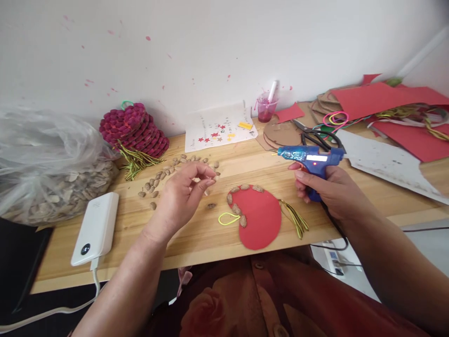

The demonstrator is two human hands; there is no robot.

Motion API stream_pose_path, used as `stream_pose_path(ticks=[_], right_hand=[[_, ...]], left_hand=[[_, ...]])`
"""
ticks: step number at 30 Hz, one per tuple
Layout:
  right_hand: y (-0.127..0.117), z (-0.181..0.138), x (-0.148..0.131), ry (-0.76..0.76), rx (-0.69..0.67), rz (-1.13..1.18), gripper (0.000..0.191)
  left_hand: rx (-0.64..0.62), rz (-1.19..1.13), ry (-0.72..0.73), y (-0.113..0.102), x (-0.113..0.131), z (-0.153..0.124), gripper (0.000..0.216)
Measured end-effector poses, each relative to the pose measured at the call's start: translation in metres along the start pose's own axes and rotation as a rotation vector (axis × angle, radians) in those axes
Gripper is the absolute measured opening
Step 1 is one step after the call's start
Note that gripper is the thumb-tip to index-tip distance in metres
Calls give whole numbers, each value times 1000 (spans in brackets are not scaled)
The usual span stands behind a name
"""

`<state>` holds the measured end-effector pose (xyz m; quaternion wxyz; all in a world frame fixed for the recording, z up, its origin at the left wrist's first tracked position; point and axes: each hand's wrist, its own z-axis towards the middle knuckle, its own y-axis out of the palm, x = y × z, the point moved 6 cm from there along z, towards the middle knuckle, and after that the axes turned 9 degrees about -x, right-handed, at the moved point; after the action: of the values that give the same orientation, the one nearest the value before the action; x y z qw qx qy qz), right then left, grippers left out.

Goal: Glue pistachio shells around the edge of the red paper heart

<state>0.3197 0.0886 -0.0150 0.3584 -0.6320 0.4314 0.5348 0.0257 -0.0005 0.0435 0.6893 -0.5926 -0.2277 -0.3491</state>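
Note:
My right hand [326, 189] grips a blue glue gun [310, 157] by its handle, nozzle pointing left, a red light lit on its side. My left hand [187, 189] hovers over the wooden table [196, 234] with fingers pinched together over loose shells [175, 171]; what they pinch is too small to make out. Between the hands lies a red paper heart [261, 217] with several shells glued along its upper left edge, a yellow loop [227, 218] at its left and a yellow tassel [296, 220] at its right.
A clear bag of shells [45, 164] sits far left, a white power bank [96, 227] with a cable in front of it. A finished purple shell heart [135, 128] leans on the wall. Scissors [317, 135], cardboard circles, a pink cup [265, 107] and red paper sheets [393, 98] fill the right.

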Motion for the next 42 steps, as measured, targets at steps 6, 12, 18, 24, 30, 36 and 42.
stream_pose_path(ticks=[6,12,18,24,30,36,42], right_hand=[[4,-1,-3,2,-17,25,30],[7,-1,-4,-15,-69,65,26],[7,-1,-2,-21,-98,72,24],[7,0,-1,-19,-106,86,25],[7,-1,-2,-14,-97,72,25],[6,-1,-1,-28,-98,67,22],[6,-1,-1,-31,-89,61,22]], left_hand=[[-268,404,400,55,47,22,11],[-468,578,515,99,65,41,13],[-520,578,505,111,60,45,10],[-535,560,491,113,55,44,9],[-422,528,514,100,52,46,15],[-335,513,497,81,50,50,12],[-397,506,538,95,52,47,16]])
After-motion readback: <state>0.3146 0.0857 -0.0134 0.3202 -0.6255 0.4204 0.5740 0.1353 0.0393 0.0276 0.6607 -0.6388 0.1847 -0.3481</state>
